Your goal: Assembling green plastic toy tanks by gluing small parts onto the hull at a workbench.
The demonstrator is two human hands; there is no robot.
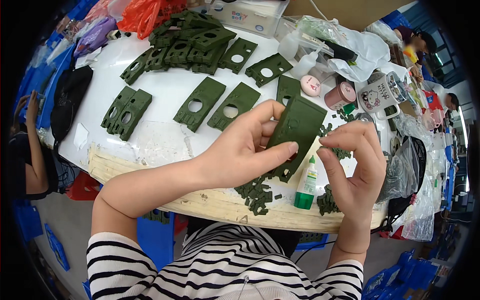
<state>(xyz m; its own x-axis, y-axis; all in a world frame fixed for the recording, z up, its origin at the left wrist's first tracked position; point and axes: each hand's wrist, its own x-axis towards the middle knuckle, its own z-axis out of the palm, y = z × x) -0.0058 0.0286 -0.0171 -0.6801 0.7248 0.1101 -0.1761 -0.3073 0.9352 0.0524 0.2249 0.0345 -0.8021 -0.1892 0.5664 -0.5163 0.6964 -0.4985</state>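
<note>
My left hand point(240, 147) grips a dark green plastic model-vehicle hull point(304, 117), tilted above the table's front part, with the thumb across its lower side. Close to the hull's right edge, my right hand point(357, 167) has thumb and forefinger pinched together; anything between the tips is too small to make out. Below, between the hands, stands a glue bottle point(306, 186) with a green tip and base. Small green plastic parts point(256, 196) lie in a heap near the front edge. More small parts point(328, 201) are beside my right wrist, partly hidden.
Matching hulls point(200, 102) lie spread over the white table point(160, 107), with a stacked heap point(192, 42) at the back. To the right are a mug point(377, 95), a pink jar point(340, 96) and white squeeze bottles point(305, 65). A black bag point(72, 100) lies left; other people sit nearby.
</note>
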